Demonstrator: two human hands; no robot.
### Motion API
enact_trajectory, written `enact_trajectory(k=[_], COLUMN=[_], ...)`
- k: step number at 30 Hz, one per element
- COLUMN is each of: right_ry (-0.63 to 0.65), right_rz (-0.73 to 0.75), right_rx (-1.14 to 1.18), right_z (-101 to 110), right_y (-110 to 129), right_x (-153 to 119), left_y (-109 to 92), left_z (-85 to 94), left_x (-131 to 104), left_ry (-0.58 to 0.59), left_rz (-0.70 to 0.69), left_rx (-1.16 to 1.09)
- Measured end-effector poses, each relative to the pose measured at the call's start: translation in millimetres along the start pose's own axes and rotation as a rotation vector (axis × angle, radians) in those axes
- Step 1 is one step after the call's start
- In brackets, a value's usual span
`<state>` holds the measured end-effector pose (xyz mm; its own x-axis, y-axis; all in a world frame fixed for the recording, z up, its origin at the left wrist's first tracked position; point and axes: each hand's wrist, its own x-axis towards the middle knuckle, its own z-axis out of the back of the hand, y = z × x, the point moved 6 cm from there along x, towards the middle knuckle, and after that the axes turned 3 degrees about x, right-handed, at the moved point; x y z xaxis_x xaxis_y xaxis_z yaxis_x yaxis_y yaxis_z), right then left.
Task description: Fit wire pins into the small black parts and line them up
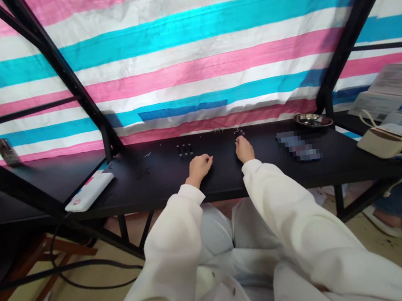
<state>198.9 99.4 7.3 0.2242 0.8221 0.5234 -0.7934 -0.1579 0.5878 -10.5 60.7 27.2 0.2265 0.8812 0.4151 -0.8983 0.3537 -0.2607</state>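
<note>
Small-parts work at a black table [147, 189]; landmark, the row of three dark rods [184, 149], standing side by side, apart from both hands. Right hand [244, 150] is well to the right of the row, fingertips at or just beside some small dark pieces [242, 131] and a thin pale strand [237, 129]. Step in hand, as I judge it: fingering or picking at these pieces. A next move would seem to call for a fine pinch and a steady wrist.

Pose: hands well apart from each other. Left hand [199, 167] lies just right of the row and nearer the body, fingers curled, thumb close to forefinger, pointing rightward. Right hand reaches farther out, knuckles up, fingers bent toward the pieces. Cannot tell whether either grips anything; fingertips too small to read.

Also relative to the row: metal dish [313, 121] far right, white case [90, 191] left and nearer the body.
</note>
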Motion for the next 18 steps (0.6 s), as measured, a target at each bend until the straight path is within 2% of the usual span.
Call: enact_trajectory(k=[4, 7, 13, 15, 18], right_ry=[-0.03, -0.044, 0.034, 0.067, 0.098], right_rz=[0.022, 0.093, 0.495, 0.611, 0.708], right_rx=[0.004, 0.027, 0.1, 0.053, 0.005], right_z=[3, 7, 8, 5, 0], right_y=[3, 16, 67, 77, 83], right_x=[-2, -6, -26, -32, -38], left_y=[-6, -14, -28, -29, -27], left_z=[3.0, 4.0, 3.6, 4.0, 6.1], left_x=[-2, -4, -7, -7, -7], left_ry=[-0.03, -0.073, -0.15, -0.161, -0.192], left_rz=[-0.055, -0.146, -0.323, -0.334, -0.33], left_rx=[-0.019, -0.032, -0.023, -0.033, -0.054])
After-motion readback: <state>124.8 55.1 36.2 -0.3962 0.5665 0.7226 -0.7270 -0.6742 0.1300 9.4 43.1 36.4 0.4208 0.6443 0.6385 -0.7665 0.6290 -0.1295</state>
